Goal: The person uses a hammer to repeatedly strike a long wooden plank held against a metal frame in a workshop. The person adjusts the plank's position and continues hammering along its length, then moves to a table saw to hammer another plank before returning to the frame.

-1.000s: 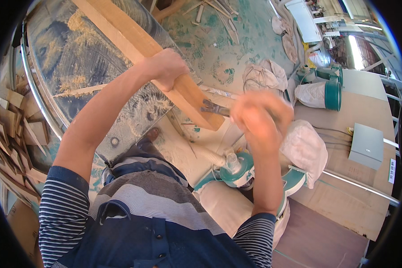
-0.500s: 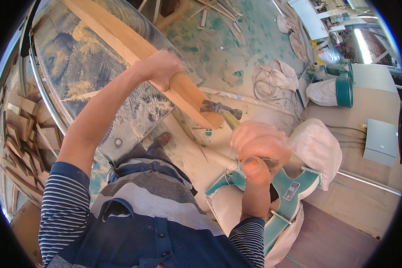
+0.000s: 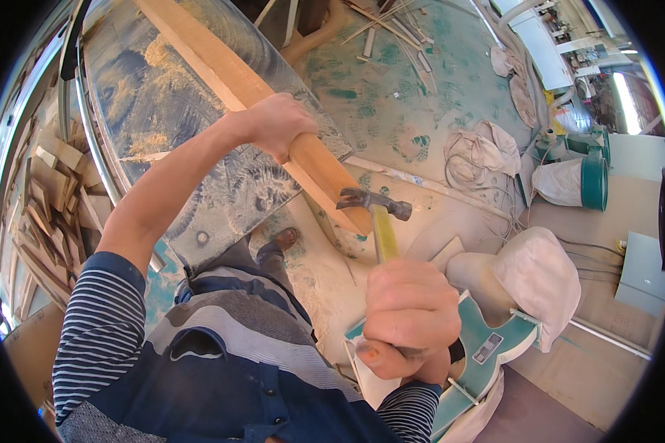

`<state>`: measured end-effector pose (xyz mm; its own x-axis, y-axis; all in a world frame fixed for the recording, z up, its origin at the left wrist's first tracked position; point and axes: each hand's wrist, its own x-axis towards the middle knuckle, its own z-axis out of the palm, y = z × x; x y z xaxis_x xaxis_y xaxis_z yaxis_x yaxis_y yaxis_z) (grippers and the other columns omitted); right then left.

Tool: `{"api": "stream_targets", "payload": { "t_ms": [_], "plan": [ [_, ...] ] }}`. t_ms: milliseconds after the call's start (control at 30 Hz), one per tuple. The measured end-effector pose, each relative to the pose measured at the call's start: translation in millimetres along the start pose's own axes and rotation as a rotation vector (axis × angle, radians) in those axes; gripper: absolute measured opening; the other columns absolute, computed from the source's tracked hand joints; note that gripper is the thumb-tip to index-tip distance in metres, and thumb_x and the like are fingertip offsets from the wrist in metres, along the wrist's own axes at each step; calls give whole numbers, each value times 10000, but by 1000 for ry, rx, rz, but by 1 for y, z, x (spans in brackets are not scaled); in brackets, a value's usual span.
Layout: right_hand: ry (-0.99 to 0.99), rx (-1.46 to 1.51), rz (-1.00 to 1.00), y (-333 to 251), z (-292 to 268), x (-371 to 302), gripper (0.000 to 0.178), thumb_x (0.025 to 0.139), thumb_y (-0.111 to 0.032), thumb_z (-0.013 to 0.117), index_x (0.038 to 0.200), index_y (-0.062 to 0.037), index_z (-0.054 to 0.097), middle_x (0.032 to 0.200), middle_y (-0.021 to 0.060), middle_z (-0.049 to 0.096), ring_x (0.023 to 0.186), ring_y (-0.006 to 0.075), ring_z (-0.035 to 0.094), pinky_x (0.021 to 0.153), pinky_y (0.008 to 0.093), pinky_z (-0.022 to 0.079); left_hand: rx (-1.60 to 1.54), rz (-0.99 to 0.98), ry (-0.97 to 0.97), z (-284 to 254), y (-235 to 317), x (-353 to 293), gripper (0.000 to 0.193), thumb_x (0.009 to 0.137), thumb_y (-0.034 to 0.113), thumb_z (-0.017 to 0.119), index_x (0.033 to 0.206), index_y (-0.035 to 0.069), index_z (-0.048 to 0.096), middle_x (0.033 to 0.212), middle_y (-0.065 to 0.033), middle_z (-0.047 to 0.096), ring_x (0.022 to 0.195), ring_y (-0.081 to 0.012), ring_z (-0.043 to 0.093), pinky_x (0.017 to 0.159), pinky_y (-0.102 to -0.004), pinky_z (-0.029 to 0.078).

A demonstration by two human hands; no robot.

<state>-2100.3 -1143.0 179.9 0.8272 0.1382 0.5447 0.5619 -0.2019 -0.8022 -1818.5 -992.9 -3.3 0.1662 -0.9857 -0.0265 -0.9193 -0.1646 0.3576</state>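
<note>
A long wooden beam (image 3: 225, 70) runs diagonally over a dark, dust-covered machine table (image 3: 140, 96), its near end jutting past the table's edge. My left hand (image 3: 279, 125) is wrapped over the beam, not far from that end. In my right fist (image 3: 410, 314) is a claw hammer (image 3: 383, 229) with a yellow handle and a dark metal head. The hammer's head appears close to the beam's end; whether they touch I cannot tell.
Offcuts are heaped (image 3: 52, 207) at the left, behind a metal rail (image 3: 92, 148). Green machinery with white dust bags (image 3: 539, 277) stands at the right. Thin wood strips (image 3: 403, 37) lie on the dusty floor at the far side. Another bag (image 3: 484, 151) and loose cables lie right of centre.
My right hand and the hammer have shifted nearer to my body, and the hammer's handle shows more fully. My left hand keeps its hold on the beam. The whole view has shifted slightly.
</note>
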Motion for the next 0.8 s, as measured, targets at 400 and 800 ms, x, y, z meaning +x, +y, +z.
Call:
{"api": "stream_targets", "payload": {
  "t_ms": [400, 800],
  "plan": [
    [182, 35, 305, 9, -2, 55, 172, 768, -91, 686, 695, 43, 607, 582, 90, 553, 492, 206, 539, 486, 322, 429, 8, 35, 66, 9, -3, -11, 390, 533, 250, 829, 872, 124, 683, 878, -53, 704, 947, -297, 688, 827, -429, 519],
    [136, -302, 159, 8, 12, 46, 161, 767, -98, 770, 720, -12, 642, 605, 85, 598, 485, 247, 538, 489, 342, 435, -23, 33, 43, 4, 0, -7, 424, 485, 231, 857, 836, 125, 645, 873, -46, 686, 954, -298, 664, 823, -439, 513]
  ]
}}
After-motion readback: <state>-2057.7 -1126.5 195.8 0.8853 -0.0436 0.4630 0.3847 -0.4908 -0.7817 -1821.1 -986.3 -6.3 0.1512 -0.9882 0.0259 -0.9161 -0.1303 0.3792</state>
